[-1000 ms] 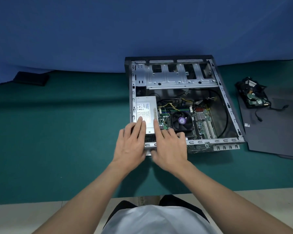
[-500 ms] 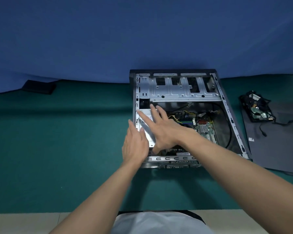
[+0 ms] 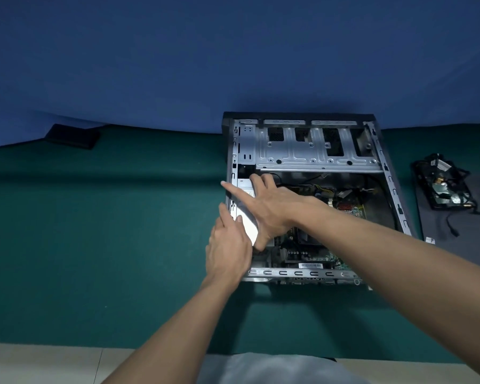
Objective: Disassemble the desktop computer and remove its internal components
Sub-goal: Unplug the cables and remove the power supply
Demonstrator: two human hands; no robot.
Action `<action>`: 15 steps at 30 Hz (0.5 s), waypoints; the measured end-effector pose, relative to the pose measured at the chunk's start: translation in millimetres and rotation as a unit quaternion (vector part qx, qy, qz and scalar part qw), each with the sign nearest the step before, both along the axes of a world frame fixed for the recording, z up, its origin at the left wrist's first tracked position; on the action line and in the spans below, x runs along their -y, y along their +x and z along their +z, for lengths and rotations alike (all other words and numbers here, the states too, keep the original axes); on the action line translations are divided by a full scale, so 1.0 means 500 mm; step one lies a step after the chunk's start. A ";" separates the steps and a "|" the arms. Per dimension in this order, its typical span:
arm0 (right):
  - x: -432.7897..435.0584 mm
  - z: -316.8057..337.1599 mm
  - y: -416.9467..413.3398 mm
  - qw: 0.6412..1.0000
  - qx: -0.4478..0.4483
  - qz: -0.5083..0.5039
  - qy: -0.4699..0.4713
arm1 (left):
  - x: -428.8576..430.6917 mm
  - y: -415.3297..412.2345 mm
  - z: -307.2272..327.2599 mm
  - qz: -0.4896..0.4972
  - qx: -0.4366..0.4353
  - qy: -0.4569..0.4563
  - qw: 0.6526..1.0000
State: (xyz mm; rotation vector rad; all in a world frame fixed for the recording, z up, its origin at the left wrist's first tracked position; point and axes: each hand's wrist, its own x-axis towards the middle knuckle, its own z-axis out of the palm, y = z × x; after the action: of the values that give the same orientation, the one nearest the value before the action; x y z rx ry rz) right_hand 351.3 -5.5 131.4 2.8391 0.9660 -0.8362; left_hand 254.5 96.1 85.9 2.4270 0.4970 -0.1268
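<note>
Two hands work the power supply (image 3: 248, 228) inside the case (image 3: 316, 159): my right hand (image 3: 275, 214) grips it lengthwise; fingers of my left hand (image 3: 227, 250) press straight against it.

PSU (image 3: 249, 230) in case (image 3: 302, 273) at L, mobo (image 3: 316, 256) R of it; panel (image 3: 466, 245) R of case

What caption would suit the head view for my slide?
Right hand grips the silver power supply inside the open computer case; left hand rests against it.
</note>
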 end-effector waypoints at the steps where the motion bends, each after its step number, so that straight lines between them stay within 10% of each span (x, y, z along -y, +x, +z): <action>1: -0.004 -0.004 -0.003 1.000 -0.005 -0.003 -0.009 | 0.001 0.001 -0.002 0.003 -0.001 0.005 1.000; 15: 0.028 -0.005 -0.019 0.998 0.029 0.016 0.048 | -0.005 -0.001 0.001 0.022 -0.028 0.037 0.999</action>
State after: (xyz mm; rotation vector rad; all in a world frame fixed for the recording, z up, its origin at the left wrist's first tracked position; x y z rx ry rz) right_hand 342.0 -19.4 128.9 2.9003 1.0701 -0.7183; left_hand 253.9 98.4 86.3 2.4884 0.5884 -0.1604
